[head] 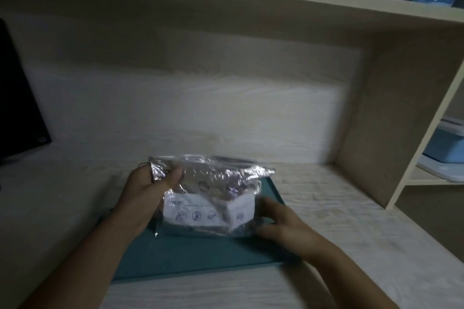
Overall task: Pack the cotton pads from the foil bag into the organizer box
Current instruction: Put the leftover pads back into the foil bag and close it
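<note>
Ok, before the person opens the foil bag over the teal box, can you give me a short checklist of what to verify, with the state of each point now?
1. Left hand holds the foil bag firmly: ok, it pinches the bag's upper left corner.
2. Right hand supports the bag: ok, its fingers lie against the lower right side.
3. Bag is over the teal box: ok.
4. Bag's top seal is open: cannot tell, the edge is blurred.
5. Cotton pads are inside the bag: cannot tell, the foil hides the contents.
6. Box is open and ready: cannot tell, only a flat teal surface shows.
</note>
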